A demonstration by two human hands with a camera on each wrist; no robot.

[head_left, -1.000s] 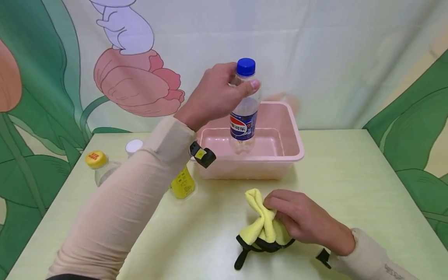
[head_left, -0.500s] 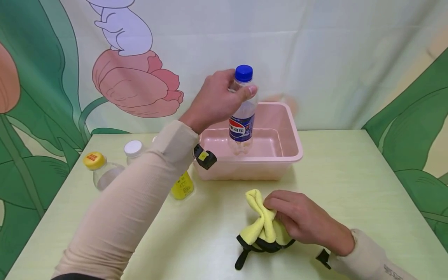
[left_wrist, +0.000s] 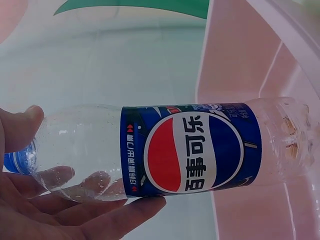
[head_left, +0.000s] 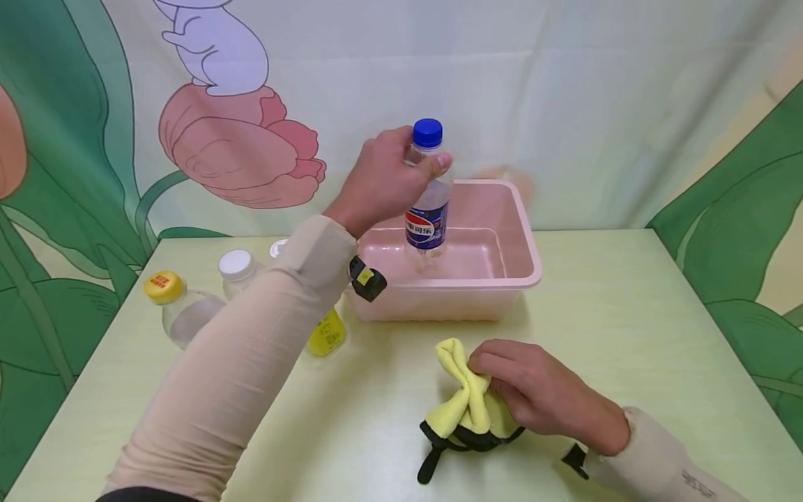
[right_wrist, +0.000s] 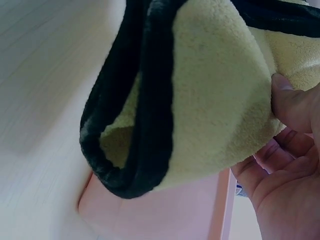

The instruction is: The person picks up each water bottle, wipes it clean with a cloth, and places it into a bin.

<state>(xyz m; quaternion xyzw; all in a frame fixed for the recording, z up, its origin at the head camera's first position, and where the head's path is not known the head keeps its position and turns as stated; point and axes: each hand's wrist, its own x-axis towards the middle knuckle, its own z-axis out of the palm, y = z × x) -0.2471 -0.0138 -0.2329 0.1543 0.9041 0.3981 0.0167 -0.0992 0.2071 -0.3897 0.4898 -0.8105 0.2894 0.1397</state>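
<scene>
My left hand (head_left: 392, 178) grips a clear plastic cola bottle (head_left: 428, 224) by its neck, just below the blue cap (head_left: 428, 132). The bottle stands upright over the pink basin (head_left: 533, 268), its base overlapping the inside of the basin in the head view. In the left wrist view the bottle (left_wrist: 190, 150) looks nearly empty, with thumb and fingers around its upper part. Near the front, my right hand (head_left: 542, 390) pinches a yellow cloth (head_left: 464, 404) with black edging and a black loop. The right wrist view shows the cloth (right_wrist: 215, 95) bunched between thumb and fingers.
Left of the basin are a bottle with a yellow cap (head_left: 164, 287), one with a white cap (head_left: 235, 265) and a bottle with yellow contents (head_left: 326, 335), partly behind the left sleeve. A printed curtain (head_left: 590, 125) hangs behind the light wooden table (head_left: 627, 314).
The left hand has lowered the cola bottle slightly and shifted it a little to the left above the basin. The right hand keeps its hold on the cloth, almost unmoved.
</scene>
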